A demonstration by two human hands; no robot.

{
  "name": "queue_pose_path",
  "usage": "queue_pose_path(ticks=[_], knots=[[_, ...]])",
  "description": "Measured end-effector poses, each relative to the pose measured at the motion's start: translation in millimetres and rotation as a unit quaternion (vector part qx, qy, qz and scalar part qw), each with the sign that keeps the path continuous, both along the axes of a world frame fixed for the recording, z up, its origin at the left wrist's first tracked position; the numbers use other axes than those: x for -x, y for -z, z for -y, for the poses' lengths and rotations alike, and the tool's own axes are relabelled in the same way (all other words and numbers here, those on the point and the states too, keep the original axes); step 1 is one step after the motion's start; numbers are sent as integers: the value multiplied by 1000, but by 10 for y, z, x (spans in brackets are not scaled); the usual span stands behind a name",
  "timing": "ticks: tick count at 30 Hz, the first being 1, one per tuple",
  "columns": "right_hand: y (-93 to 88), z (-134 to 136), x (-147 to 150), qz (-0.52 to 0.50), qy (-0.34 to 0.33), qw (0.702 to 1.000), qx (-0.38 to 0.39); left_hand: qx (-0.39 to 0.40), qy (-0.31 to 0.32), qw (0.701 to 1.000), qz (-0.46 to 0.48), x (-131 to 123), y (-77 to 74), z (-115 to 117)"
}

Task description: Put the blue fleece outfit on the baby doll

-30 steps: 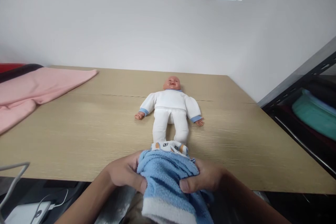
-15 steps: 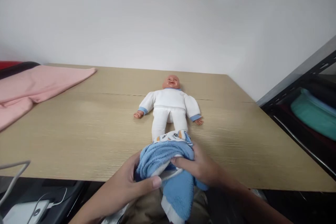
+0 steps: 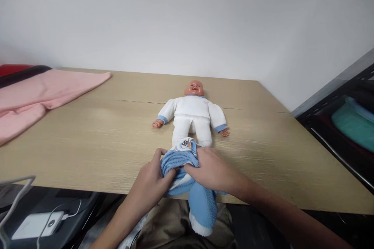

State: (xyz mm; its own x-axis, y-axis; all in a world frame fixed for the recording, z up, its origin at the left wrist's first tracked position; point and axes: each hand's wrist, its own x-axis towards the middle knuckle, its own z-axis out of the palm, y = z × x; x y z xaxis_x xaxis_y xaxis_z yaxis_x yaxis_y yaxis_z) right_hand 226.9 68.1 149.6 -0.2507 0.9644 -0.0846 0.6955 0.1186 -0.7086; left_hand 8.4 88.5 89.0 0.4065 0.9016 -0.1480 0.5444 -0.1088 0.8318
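Note:
A baby doll in a white top with blue cuffs and white legs lies on its back on the table, head away from me. A bunched blue terry garment with a white printed patch lies at its lower legs and hides its feet. My left hand grips the gathered cloth on the left, thumb on the near side. My right hand pinches its right side, thumb at the opening. A blue part with a white end hangs below the right hand, over the table's near edge.
The wooden table meets a white wall. At the left lies a pink cloth. Below the edge are a white power bank and a cable. A black rack holding teal fabric stands right.
Both hands have moved slightly forward with the garment, gathering it tighter at the doll's lower legs. The view has shifted a little. The doll lies as before.

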Motion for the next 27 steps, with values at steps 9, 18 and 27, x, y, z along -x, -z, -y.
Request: queue_pose_path(ticks=[9, 18, 27], knots=[[60, 21, -10, 109, 16, 993, 37, 26, 62, 995, -67, -28, 120, -51], [207, 51, -31, 181, 33, 982, 30, 4, 83, 992, -99, -11, 189, -55], [358, 101, -111, 163, 10, 984, -76, -20, 69, 995, -68, -58, 283, -114]])
